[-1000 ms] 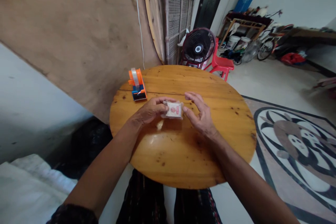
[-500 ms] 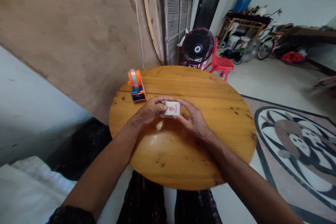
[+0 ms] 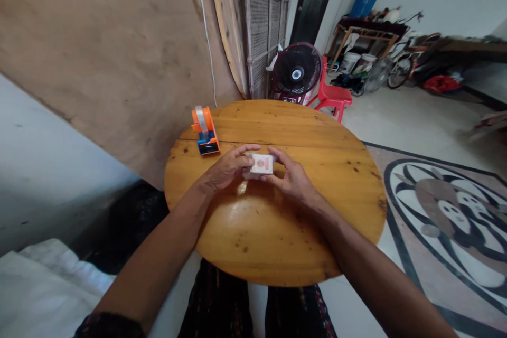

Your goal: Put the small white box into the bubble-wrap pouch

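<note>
Over the middle of the round wooden table [image 3: 273, 243] is a small white pack with red print [image 3: 262, 164], which looks like a pack of playing cards. Clear wrapping seems to show around its left end. My left hand [image 3: 227, 169] grips that end, the thumb on top and the index finger stretched out past the far edge. From the right, my right hand [image 3: 291, 177] holds the pack between the thumb at the near edge and the fingers at the far corner. The pack's underside is hidden.
An orange and blue tape dispenser [image 3: 206, 131] with a roll of clear tape stands at the table's left edge. Beyond the far edge are a fan [image 3: 297, 74] and a red plastic chair [image 3: 332, 96]. A board wall [image 3: 130, 37] rises close on the left.
My left index finger has lifted away from the pack's far edge. The pack has tilted slightly in my hands, which otherwise stay in place. The view has shifted a little.
</note>
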